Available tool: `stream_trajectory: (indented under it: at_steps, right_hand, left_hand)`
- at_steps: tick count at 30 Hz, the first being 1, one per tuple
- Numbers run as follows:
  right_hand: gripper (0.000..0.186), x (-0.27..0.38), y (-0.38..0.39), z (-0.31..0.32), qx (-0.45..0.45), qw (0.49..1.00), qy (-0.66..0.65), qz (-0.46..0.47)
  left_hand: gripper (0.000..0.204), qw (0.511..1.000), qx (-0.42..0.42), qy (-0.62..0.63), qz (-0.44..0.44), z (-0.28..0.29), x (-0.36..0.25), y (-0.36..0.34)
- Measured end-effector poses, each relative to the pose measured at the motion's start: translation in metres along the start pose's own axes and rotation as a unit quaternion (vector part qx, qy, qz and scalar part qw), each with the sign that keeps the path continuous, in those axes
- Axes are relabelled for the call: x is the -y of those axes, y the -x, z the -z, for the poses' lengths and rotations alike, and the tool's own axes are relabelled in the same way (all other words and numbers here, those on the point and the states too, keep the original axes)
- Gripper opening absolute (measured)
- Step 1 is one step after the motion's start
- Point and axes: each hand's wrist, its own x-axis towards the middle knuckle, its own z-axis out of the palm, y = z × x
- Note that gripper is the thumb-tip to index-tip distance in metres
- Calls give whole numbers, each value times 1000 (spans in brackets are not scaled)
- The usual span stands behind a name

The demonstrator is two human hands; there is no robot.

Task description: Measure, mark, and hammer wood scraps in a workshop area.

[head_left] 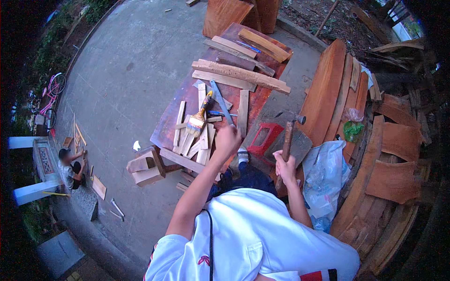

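Note:
My left hand [228,139] is closed on the lower end of a long blue-grey bar [220,100], possibly a straightedge, over the reddish work board [166,129]. My right hand [284,167] grips the wooden handle of a hammer [288,136], its head up beside the board. A paintbrush [197,121] with a pale, stained bristle end lies on short wooden strips [180,122], left of my left hand. Longer planks [239,71] lie across the far part of the board, with blue pen-like items among the wood.
Wooden planks [323,89] and slabs are stacked along the right, with a plastic sheet [321,182]. A red plastic stool [265,136] is near my feet. A small wooden structure [144,168] sits on the concrete. Another person [74,171] crouches at the left beside boards, near a pink bicycle [49,100].

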Motion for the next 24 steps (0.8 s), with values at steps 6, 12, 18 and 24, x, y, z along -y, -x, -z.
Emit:
stream_trajectory:
  at_steps: [6,12,18,24]
  right_hand:
    - [16,2,1,-8,19,999,-19,-24]
    - [19,-12,-17,-4,22,999,47,-10]
    - [24,-27,-42,-13,22,981,180,73]
    - [34,-13,-42,-25,18,971,208,118]
  left_hand:
    - [95,913,-257,-287,-132,7,-4,0]
    - [87,919,-249,-251,-175,3,24,-4]
    - [73,896,-264,-314,-169,5,27,9]
    - [79,886,-285,-339,-141,8,34,23]
